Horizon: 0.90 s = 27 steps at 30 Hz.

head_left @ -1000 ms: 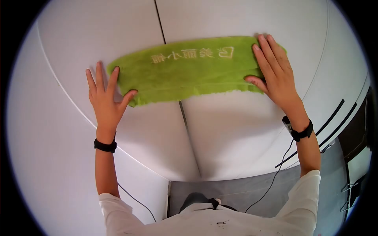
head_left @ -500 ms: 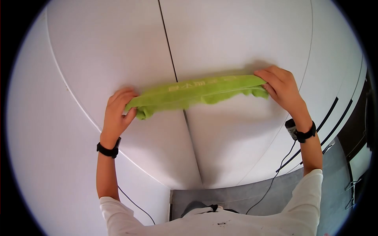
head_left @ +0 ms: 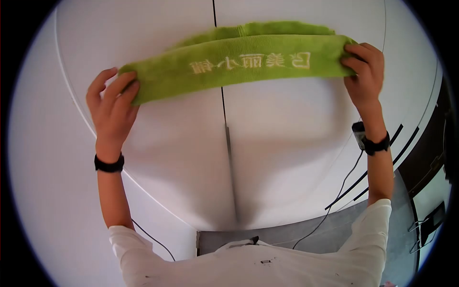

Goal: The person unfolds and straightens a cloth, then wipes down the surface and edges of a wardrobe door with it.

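Stretching a green towel (head_left: pixel 234 60) across the upper middle of the frame, pinched at opposite ends by the left hand (head_left: pixel 113 107) and right hand (head_left: pixel 367 71); raised and opened wider than half a second ago, apparently rearranged, not yet released.

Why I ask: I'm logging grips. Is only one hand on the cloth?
No, the left hand and right hand touch opposite ends of the cloth.

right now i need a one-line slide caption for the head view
Left hand and right hand hold opposite ends of a green cloth with pale Chinese lettering before white panels.
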Tool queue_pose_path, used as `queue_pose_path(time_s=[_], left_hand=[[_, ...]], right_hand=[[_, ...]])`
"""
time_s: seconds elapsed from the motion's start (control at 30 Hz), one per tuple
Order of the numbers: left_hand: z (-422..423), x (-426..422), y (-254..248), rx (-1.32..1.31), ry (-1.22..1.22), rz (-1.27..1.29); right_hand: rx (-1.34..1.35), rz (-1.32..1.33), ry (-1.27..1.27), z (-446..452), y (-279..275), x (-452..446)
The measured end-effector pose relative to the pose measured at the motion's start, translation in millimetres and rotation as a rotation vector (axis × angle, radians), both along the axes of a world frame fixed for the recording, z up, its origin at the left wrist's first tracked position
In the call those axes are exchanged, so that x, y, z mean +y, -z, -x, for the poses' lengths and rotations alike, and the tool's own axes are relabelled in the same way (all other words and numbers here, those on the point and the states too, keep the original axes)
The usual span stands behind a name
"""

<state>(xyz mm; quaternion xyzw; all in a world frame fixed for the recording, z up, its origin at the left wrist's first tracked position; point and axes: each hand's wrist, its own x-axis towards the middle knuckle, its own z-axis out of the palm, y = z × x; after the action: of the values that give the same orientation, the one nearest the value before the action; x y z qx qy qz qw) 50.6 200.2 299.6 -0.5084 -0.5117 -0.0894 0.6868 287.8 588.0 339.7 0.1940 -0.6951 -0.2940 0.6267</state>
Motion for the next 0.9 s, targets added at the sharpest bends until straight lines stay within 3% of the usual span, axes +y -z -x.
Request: queue_pose_path(time_s=[0.03,0.1,0.2,0.3,0.37,0.47,0.57,0.7,0.77,0.9], left_hand=[[6.5,6.4,3.0,0.125,-0.090,-0.036],[21.6,17.7,11.3,0.047,-0.200,0.038],[31.3,28.1,24.2,-0.006,-0.121,-0.022],[5.0,22.8,21.3,-0.158,-0.173,-0.048],[-3.7,24.1,19.8,-0.258,-0.062,-0.013],[-4.0,27.5,22.5,-0.253,-0.137,-0.034],[9.4,36.2,22.7,-0.358,-0.021,-0.085],[-12.7,46.0,8.9,-0.419,-0.076,-0.106],[-12.7,45.8,6.9,-0.357,-0.019,-0.036],[1.3,39.7,13.8,-0.443,0.047,0.073]], right_hand=[[0.128,-0.096,0.050,7.3,3.9,8.0],[0.031,-0.086,0.102,20.7,12.2,20.5],[0.080,-0.068,0.067,28.0,25.9,19.6],[-0.066,0.126,0.129,10.6,25.1,-13.2],[-0.176,0.183,0.087,4.0,21.8,-17.9],[-0.097,0.352,0.059,11.2,27.9,-11.6],[-0.073,0.521,0.035,14.0,26.8,-25.5],[-0.089,0.540,0.080,13.2,22.7,-25.1],[-0.092,0.356,0.137,9.2,20.0,-22.6],[-0.199,0.367,0.135,4.4,17.2,-26.2]])
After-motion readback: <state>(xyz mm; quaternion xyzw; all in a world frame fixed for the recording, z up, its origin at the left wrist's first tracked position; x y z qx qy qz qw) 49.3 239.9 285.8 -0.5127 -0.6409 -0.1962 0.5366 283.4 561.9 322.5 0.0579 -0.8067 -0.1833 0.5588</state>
